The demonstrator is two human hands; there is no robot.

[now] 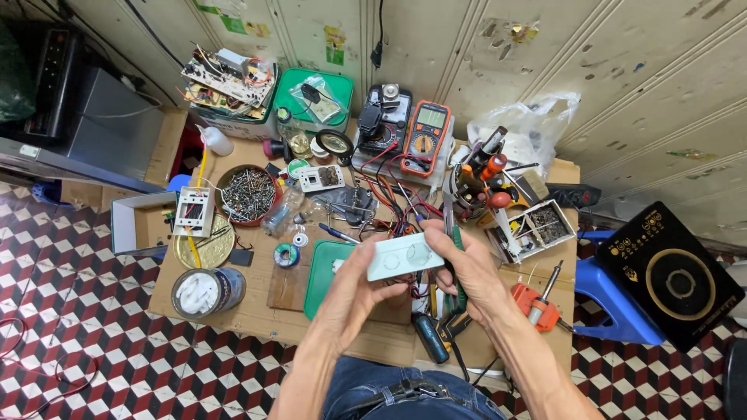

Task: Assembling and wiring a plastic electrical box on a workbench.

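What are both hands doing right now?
Left hand: closed on the white plastic box, gripping its left end.
Right hand: closed on the same box's right end.

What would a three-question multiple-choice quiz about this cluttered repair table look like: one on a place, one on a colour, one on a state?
1. Where is the bowl of screws?
A. table's left part
B. on the blue stool
C. on the floor

2. What colour is the multimeter casing?
A. blue
B. orange
C. white

3. How is the white box held?
A. lying untouched
B. by one hand
C. by both hands

Answers: 1 A, it sits left of the hands. 2 B, its orange rim shows. 3 C, the left hand and right hand both grip it.
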